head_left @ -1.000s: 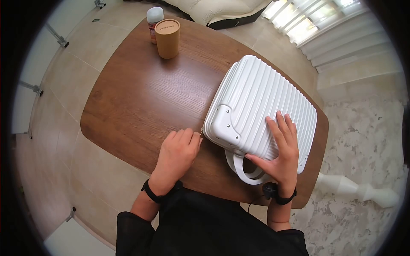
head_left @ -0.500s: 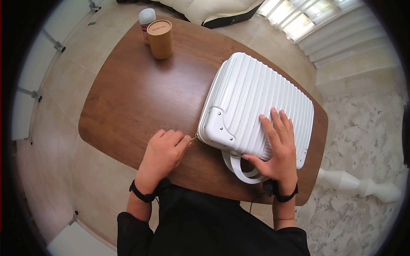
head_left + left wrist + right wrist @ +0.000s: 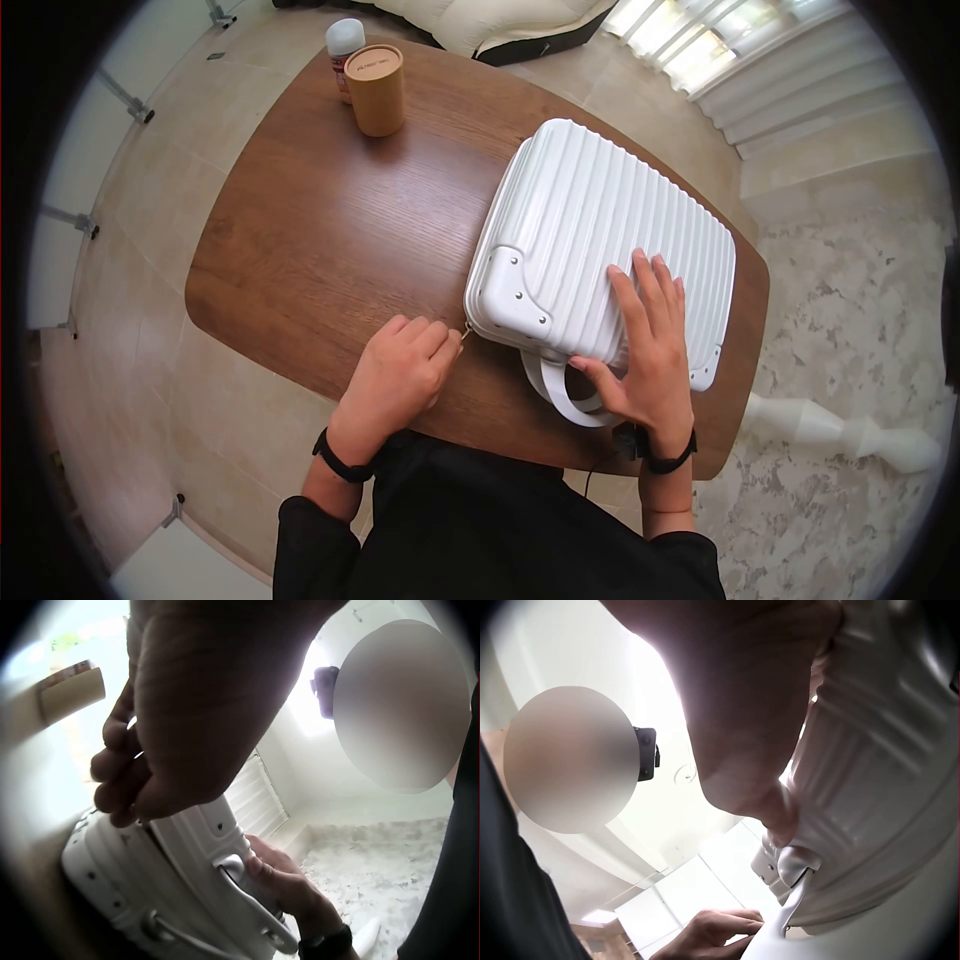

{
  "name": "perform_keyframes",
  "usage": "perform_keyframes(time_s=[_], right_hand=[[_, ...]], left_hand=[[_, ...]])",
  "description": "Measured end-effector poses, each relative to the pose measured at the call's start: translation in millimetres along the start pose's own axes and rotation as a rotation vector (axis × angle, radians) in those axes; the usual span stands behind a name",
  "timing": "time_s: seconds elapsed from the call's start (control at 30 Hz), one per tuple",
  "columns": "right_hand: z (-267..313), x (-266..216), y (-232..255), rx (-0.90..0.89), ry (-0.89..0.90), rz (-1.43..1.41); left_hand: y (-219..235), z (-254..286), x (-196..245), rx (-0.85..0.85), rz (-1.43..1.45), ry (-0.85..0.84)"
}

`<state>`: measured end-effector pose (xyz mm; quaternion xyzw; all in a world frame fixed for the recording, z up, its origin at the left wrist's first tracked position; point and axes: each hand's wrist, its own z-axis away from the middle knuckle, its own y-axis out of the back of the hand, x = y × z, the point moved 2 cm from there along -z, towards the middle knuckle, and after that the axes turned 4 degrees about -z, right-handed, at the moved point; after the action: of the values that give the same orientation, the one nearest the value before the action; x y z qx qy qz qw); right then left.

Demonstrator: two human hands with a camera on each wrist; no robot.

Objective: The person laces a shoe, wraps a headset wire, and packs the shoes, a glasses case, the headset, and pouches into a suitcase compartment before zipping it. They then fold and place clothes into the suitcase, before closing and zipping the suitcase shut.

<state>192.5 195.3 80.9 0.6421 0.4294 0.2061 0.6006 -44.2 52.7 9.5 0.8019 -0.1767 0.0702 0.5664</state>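
A white ribbed hard-shell suitcase [image 3: 610,240] lies flat on the brown wooden table [image 3: 300,230], its white carry handle [image 3: 560,395] towards the person. At the suitcase's near left corner, my left hand [image 3: 400,370] pinches a small metal zipper pull [image 3: 466,330] with curled fingers. My right hand [image 3: 655,365] rests on the ribbed lid, fingers spread and thumb by the handle. From below, the left wrist view shows the suitcase's side [image 3: 127,877] and the handle, with the left fingers [image 3: 120,787] bent over the corner.
At the far left of the table stand a brown cardboard canister [image 3: 376,95] and a white-capped bottle [image 3: 345,45] partly behind it. A cream cushioned seat [image 3: 470,20] is past the far edge. A white baluster-shaped post [image 3: 840,432] lies off the table's right side.
My left hand drew slightly away from the suitcase corner with the zipper pull, then came back nearer to it. The right hand stays on the lid. The head view has shifted a little.
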Motion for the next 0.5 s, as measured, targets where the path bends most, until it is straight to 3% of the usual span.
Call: perform_keyframes(time_s=[0.3,0.37,0.47,0.5], right_hand=[[-0.6,-5.8,4.9,0.030,-0.012,-0.016],[4.6,-10.2,8.8,0.043,-0.010,-0.131],[29.6,-30.8,20.0,0.179,0.144,-0.441],[39.2,-37.0,17.1,0.147,0.170,-0.627]], left_hand=[[-28.3,-9.6,34.2,0.023,0.178,-0.075],[-30.7,-7.1,36.1,0.035,0.223,-0.053],[-31.8,-2.5,32.4,0.056,0.225,-0.023],[-32.3,-0.5,30.9,0.062,0.250,0.002]])
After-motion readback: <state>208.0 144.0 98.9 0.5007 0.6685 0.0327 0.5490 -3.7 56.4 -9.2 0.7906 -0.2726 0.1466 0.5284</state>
